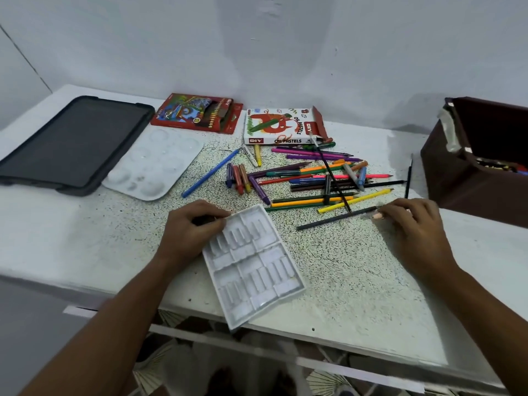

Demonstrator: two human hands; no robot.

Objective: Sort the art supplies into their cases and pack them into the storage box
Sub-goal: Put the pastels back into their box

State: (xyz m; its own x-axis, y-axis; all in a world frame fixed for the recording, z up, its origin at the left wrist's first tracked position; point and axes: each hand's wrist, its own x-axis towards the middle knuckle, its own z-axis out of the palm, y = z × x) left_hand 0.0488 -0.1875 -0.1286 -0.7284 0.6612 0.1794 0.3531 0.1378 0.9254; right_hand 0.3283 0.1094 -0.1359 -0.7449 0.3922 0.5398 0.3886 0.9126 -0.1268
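My left hand (190,228) holds the far left corner of a white plastic pastel tray (253,267) with empty slots, lying near the table's front edge. My right hand (411,224) hovers curled over the pointed end of a dark grey pencil (334,220), its fingertips blurred; whether they pinch the pencil is unclear. Behind lies a loose heap of coloured pencils, pens and pastels (314,178). A white oil pastels box (281,127) stands open at the back, beside a red pencil case (197,112). The brown storage box (474,167) is at the right.
A dark tablet (74,144) and a white paint palette (154,164) lie at the left. A blue pencil (210,172) lies apart from the heap, and a thin black brush (409,175) lies by the storage box. The wall stands close behind the table.
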